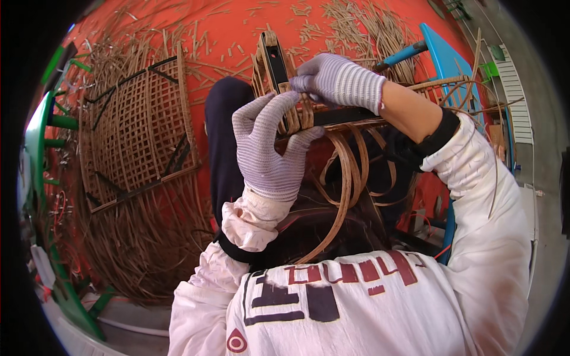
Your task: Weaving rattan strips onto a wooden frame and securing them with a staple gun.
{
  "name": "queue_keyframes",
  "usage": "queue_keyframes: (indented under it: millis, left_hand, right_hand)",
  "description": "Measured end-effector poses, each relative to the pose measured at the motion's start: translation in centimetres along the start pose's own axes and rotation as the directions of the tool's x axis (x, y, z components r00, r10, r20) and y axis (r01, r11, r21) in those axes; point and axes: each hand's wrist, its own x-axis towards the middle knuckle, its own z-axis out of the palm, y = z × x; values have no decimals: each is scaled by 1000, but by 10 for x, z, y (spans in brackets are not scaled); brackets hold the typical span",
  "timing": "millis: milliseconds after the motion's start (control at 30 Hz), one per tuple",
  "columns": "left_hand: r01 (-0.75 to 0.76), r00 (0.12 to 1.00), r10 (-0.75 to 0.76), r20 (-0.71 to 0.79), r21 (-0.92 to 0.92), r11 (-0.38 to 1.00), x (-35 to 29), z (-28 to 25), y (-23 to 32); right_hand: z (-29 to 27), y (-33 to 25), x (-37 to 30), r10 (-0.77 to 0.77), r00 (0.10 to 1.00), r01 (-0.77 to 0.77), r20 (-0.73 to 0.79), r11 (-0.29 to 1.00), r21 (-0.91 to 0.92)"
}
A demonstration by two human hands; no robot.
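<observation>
Both of my hands wear striped grey-white knit gloves. A black frame (356, 114), partly wrapped in brown wicker strips, lies across my lap, with one bar (275, 62) pointing away from me. My left hand (267, 145) grips the wrapped corner between fingers and thumb. Just beyond it, my right hand (338, 80) is closed with its fingertips at a wicker strip (306, 113) that runs over the frame. Its fingertips are partly hidden. Loops of long strip (347, 178) hang below the frame toward my body.
A woven wicker panel with a black frame (139, 121) lies on the red floor covering (205, 77) at left, fringed by loose strip ends. A pile of cut strips (374, 35) lies at the far right. Beside me are a blue stand (445, 59) and a green rack (62, 285).
</observation>
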Motion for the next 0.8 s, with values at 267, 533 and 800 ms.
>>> queue_keyframes:
  millis: [267,533,800]
  left_hand:
    - [-361,929,245,278,530,767,25,-28,17]
    - [-621,761,385,523,412,667,51,-28,15]
    - [-623,701,348,622,298,723,59,-20,18]
  right_hand:
    - [5,2,16,-81,974,161,211,904,-397]
    - [9,-1,39,-108,968,231,228,745,-626]
    - [-4,3,-14,-509,648,372,-567,861,-348]
